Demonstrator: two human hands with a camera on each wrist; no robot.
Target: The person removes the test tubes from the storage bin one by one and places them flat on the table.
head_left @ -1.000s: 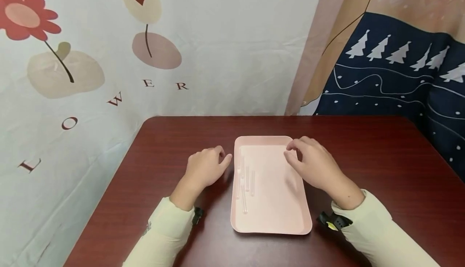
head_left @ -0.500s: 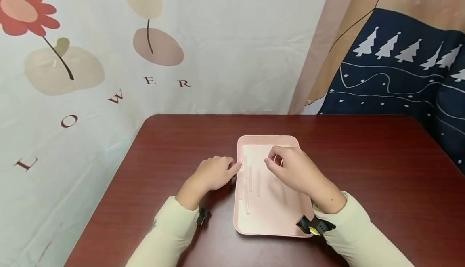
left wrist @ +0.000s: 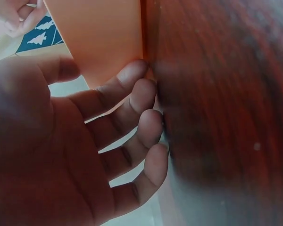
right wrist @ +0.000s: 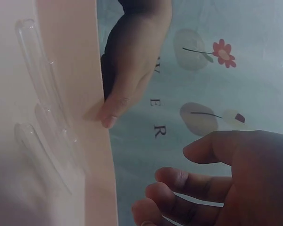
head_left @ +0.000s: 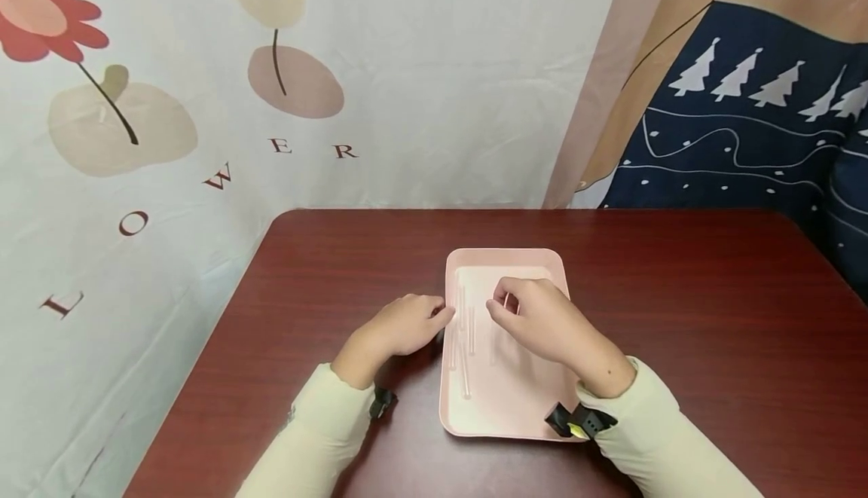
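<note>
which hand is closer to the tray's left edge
Left. The left hand is at the left edge of the tray, thumb over it; the right hand is farther in, above the tray.

Head cam bright, even; glare on table (head_left: 484, 472) nr side of tray (head_left: 505, 407), soft shadow in tray under r. hand (head_left: 542, 321). Wrist cams dimmer, hazy; l. one blurs table beside tray.

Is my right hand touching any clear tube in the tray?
Apart: in the right wrist view, part of the pink tray shows bare between the right hand and the clear tubes.
</note>
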